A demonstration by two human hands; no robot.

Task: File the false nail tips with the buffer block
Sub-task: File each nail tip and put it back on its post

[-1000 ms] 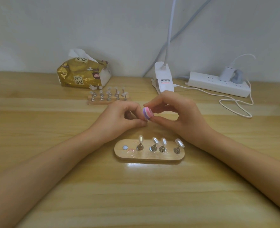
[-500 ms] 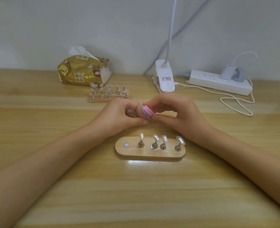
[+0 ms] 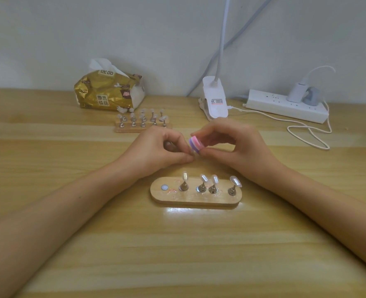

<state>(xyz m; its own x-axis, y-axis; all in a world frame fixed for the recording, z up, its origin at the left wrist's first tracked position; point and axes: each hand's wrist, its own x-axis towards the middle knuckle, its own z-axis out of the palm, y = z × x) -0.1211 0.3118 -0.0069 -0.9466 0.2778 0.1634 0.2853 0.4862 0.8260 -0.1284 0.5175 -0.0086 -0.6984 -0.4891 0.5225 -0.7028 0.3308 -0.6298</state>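
My right hand (image 3: pixel 233 147) pinches a small pink and purple buffer block (image 3: pixel 195 145) between thumb and fingers. My left hand (image 3: pixel 156 153) is curled just left of it, fingertips meeting the block; it seems to pinch a nail tip on its stand, mostly hidden by the fingers. In front of both hands lies an oval wooden holder (image 3: pixel 196 198) carrying several metal stands with clear false nail tips (image 3: pixel 203 179). Its leftmost spot shows only a bare round magnet (image 3: pixel 164 187).
A second wooden holder (image 3: pixel 141 127) with more nail tips sits behind my left hand. A gold tissue pack (image 3: pixel 109 91) lies at the back left. A white clip lamp base (image 3: pixel 214 100), a power strip (image 3: pixel 285 106) and a looped white cable (image 3: pixel 311 136) occupy the back right.
Both hands stay together above the holder; the buffer block has shifted slightly against the left fingertips. The view has tilted a little.
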